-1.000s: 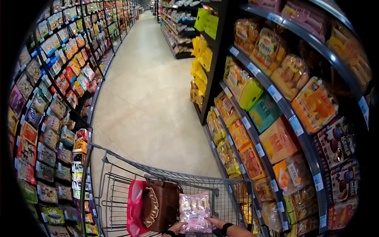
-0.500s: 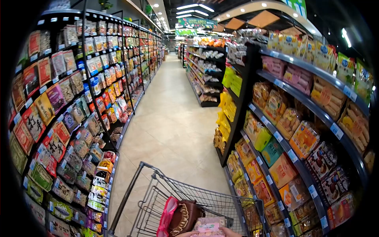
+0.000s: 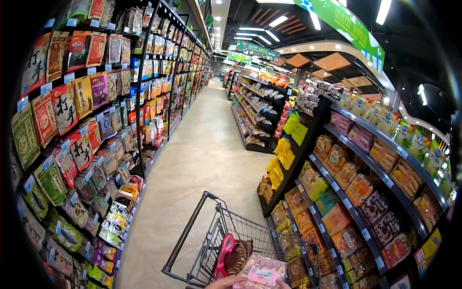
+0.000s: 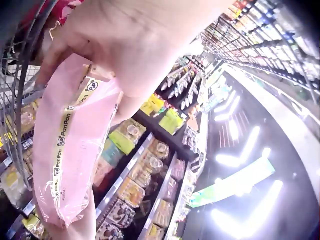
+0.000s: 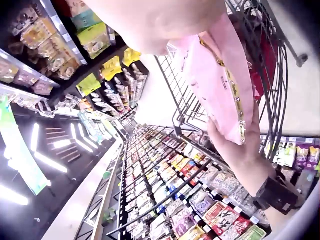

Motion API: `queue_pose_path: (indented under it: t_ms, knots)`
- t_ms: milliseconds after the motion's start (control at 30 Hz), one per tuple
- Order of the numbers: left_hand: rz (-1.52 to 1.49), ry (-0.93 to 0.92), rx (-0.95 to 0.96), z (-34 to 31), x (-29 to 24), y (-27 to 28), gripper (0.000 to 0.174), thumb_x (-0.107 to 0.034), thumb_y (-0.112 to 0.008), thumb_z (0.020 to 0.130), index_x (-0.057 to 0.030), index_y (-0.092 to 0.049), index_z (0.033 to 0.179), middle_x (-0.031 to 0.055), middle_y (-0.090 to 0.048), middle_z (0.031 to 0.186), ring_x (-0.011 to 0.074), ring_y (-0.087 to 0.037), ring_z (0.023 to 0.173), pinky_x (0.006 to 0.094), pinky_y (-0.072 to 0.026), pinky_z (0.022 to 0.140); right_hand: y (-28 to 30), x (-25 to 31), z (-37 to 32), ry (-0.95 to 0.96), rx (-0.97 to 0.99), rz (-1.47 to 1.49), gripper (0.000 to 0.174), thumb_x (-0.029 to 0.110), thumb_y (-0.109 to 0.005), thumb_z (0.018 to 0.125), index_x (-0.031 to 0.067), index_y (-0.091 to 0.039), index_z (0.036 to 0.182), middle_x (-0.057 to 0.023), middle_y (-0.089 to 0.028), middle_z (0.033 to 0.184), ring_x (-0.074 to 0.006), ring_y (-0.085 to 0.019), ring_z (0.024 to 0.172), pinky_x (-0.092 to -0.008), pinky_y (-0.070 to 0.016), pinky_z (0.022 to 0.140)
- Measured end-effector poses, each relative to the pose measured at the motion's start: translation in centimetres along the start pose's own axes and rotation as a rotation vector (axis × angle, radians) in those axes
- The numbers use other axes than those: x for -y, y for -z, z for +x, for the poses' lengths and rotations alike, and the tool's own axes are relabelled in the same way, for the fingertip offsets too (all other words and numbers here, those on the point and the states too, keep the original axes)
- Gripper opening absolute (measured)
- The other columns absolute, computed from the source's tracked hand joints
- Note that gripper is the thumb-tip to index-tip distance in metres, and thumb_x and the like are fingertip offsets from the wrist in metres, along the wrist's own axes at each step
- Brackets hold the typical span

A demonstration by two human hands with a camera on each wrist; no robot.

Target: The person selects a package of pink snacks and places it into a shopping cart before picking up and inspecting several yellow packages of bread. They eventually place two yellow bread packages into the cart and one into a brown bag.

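Note:
A pink, clear-wrapped package (image 3: 263, 272) is held between both hands above the near part of a shopping cart (image 3: 211, 231). My left hand (image 3: 225, 282) grips its left side, and my right hand (image 3: 283, 285) holds the right side at the bottom edge of the head view. In the left wrist view, the left hand (image 4: 122, 45) curls over one end of the package (image 4: 75, 135). The right wrist view has the right hand (image 5: 160, 20) at the opposite end of the package (image 5: 215, 85). Beside it in the cart is a brown bag (image 3: 239, 257) with a pink part (image 3: 224, 255).
Tall racks of packets (image 3: 79, 101) line the left side of the aisle. Tilted shelves (image 3: 356, 192) of packaged baked goods stand close on the right, with yellow bags (image 3: 284, 156) at their end. Tiled floor (image 3: 192, 159) runs between them.
The head view has tilted up, bringing ceiling lights and signs into view. The cart now appears lower and farther right. Both hands still hold the package, which now overlaps the brown bag's edge.

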State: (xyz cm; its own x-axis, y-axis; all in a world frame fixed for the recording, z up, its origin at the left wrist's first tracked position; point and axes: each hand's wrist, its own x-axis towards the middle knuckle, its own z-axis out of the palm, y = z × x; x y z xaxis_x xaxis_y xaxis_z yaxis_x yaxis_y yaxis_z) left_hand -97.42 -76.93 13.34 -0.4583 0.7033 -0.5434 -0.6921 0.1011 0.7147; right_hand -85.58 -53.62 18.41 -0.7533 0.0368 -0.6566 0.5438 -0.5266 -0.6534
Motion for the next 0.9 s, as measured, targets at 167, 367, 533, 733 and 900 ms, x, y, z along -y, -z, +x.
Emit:
queue_pose_path:
  t_ms: [167,367,533,733,900]
  knots:
    - [0.19,-0.232,0.101,5.9,3.2,1.0,0.051,-0.041,-0.058,0.076,0.0,-0.054,0.105,0.0037,-0.056,0.086,0.0123,-0.05,0.078,0.0255,-0.0395,0.067,0.5,-1.0,-0.8,0.185,-0.112,0.077,0.04,0.028,-0.047,0.084,-0.0018,-0.046,0.111,-0.0145,-0.058,0.099,-0.0262,-0.058,0.086,-0.0389,-0.0517,0.065]
    - [0.144,-0.38,0.244,0.3,2.1,-4.7,0.051,-0.031,-0.065,0.074,0.0009,-0.046,0.109,0.0015,-0.054,0.088,0.0091,-0.051,0.071,0.0204,-0.0423,0.061,-1.3,-2.2,-9.7,0.483,-0.347,-0.008,0.036,0.027,-0.048,0.085,0.0035,-0.046,0.112,-0.0106,-0.057,0.097,-0.0239,-0.058,0.087,-0.0355,-0.0529,0.063]
    - [0.036,-0.145,0.392,-3.2,6.1,-9.5,0.063,-0.02,-0.061,0.079,-0.0046,-0.024,0.127,0.0014,-0.046,0.107,0.0075,-0.047,0.089,0.0226,-0.0425,0.074,4.8,-8.2,-14.4,0.661,-0.594,-0.176,0.036,0.024,-0.054,0.082,0.0062,-0.045,0.112,-0.0096,-0.047,0.112,-0.0177,-0.051,0.095,-0.0282,-0.0496,0.062]
    - [0.243,0.035,0.605,-9.5,13.1,-16.5,0.055,-0.027,-0.062,0.078,-0.0053,-0.033,0.12,-0.0002,-0.048,0.093,0.0058,-0.048,0.075,0.0211,-0.0427,0.062,4.7,-18.2,-27.1,0.909,-0.578,0.188,0.036,0.015,-0.059,0.079,0.0013,-0.042,0.108,-0.0091,-0.055,0.096,-0.0148,-0.055,0.081,-0.0266,-0.0467,0.07]
    - [0.34,0.115,0.745,-11.9,24.7,-20.9,0.051,-0.021,-0.064,0.076,-0.0031,-0.038,0.116,0.0017,-0.049,0.094,0.01,-0.049,0.079,0.025,-0.044,0.07,6.6,-29.7,-38.8,1.009,-0.845,0.251,0.039,0.004,-0.06,0.075,0.0002,-0.039,0.109,-0.0076,-0.053,0.099,-0.0129,-0.053,0.088,-0.0256,-0.0452,0.075]
